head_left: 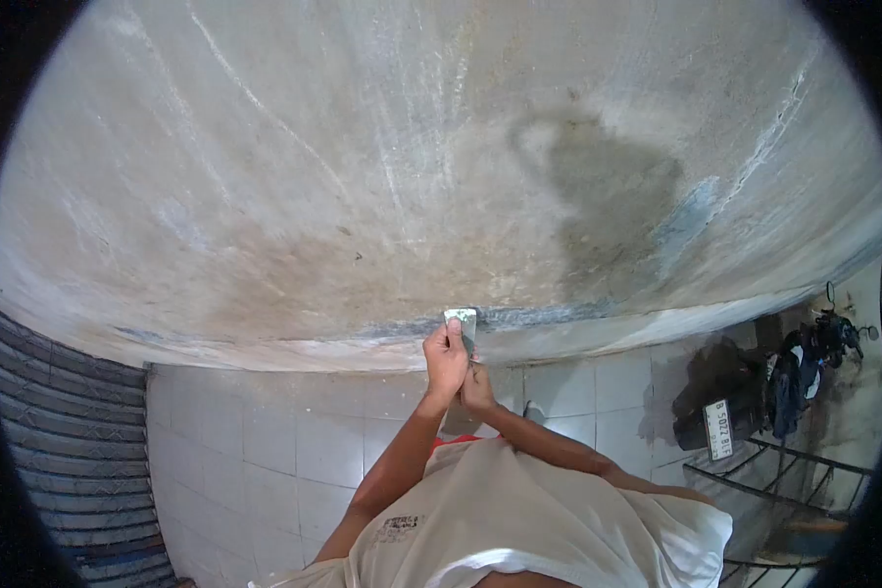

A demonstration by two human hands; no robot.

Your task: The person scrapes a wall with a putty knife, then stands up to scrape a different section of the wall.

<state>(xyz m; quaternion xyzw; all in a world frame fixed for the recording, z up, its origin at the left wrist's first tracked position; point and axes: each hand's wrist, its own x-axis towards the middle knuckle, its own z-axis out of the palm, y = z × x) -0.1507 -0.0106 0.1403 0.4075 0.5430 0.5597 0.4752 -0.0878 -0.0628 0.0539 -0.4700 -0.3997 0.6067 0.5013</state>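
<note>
A putty knife [469,331] has its pale, wide blade up against the stained wall [294,176], at a dark grey patch [539,315] low on that wall. My left hand [445,361] is closed on the blade, the thumb lying along its face. Just below and to the right, my right hand [477,386] is wrapped where the handle would be; the handle itself is mostly hidden. Both hands touch or nearly touch each other in front of my shirt.
White floor tiles [294,431] run below the wall. On the left stands a ribbed metal shutter [78,441]. A parked motorcycle [784,387] and black metal bars [794,470] are on the right. Scratches and a crack [759,147] mark the wall.
</note>
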